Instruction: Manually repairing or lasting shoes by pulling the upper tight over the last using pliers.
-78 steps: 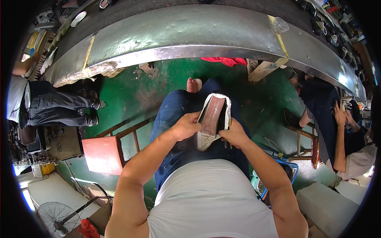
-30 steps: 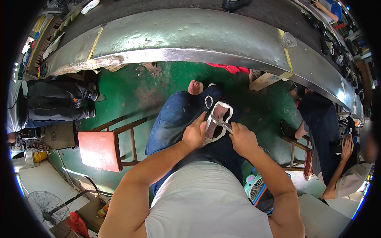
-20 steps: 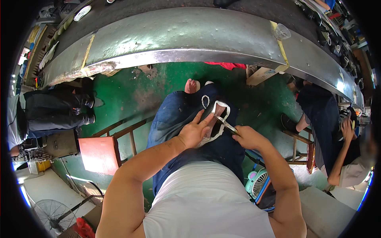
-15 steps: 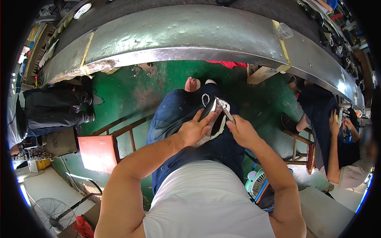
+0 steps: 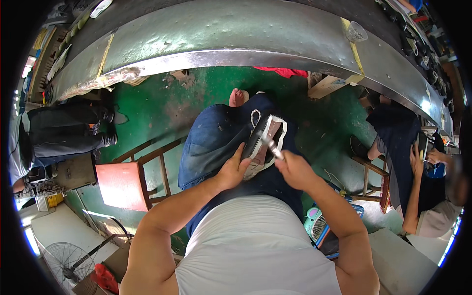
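Observation:
On my lap, over dark blue cloth, rests a shoe upper on a last (image 5: 274, 132), its bottom turned up. Its sides are dark, a pale edge runs round the brown underside, and a white looped cord shows at its far end. My left hand (image 5: 232, 170) grips the near left side of the shoe, thumb and fingers pressed against it. My right hand (image 5: 297, 170) is closed round the handle of metal pincers (image 5: 274, 149). Their head lies over the underside of the shoe and is blurred, so contact cannot be made out.
A long metal-covered bench (image 5: 226, 34) curves across ahead, with a clear plastic cup (image 5: 356, 32) on it. A red-topped stool (image 5: 122, 186) stands at left, a small green fan (image 5: 317, 223) at lower right. One co-worker (image 5: 432, 211) sits at right; another person's legs (image 5: 69, 130) show at left.
My right hand has drawn the pincers back from the far edge toward the middle of the shoe. My left fingers have slid nearer along its side, and more of the underside shows.

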`<state>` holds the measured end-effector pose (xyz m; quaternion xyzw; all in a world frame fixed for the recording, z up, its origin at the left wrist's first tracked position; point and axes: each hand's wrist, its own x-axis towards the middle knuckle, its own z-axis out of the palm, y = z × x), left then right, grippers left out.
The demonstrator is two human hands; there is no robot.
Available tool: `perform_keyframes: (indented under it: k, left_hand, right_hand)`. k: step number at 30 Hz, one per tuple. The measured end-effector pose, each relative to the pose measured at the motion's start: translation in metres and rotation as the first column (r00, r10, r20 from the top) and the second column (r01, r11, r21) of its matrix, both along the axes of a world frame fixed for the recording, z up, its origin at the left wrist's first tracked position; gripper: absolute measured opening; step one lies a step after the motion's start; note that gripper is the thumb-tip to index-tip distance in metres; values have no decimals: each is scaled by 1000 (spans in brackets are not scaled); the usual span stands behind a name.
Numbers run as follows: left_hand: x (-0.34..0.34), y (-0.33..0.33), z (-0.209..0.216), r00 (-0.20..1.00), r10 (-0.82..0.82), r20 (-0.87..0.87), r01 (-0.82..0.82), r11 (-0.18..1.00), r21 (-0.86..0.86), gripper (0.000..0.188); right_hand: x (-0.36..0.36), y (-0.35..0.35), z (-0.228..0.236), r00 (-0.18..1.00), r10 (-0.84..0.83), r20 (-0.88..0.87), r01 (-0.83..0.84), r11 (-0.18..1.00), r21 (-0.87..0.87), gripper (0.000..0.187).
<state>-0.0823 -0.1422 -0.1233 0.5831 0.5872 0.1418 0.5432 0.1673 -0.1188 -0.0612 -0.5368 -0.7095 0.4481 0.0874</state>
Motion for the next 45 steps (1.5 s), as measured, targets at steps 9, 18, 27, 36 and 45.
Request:
perform_keyframes:
  k: [9,18,27,36,45]
  left_hand:
    - [-12,4,-3,990,-100,102,106,993,-59,88]
    - [-13,33,77,954,-207,-216,204,978,-37,99]
    - [7,88,131,850,109,516,-355,841,409,59]
    - [32,120,-19,653,621,433,-336,750,-570,78]
    - [32,64,-62,764,454,459,-324,884,-336,62]
  right_hand:
    - [-20,-19,-7,977,186,107,-196,976,96,41]
    - [22,-50,-35,993,-68,-96,70,998,11,37]
    - [31,-74,-52,786,-496,-368,426,867,-258,28]
    - [37,-44,-13,980,-174,-99,158,976,-150,36]
    - [32,-2,5,988,150,-35,-150,989,0,59]
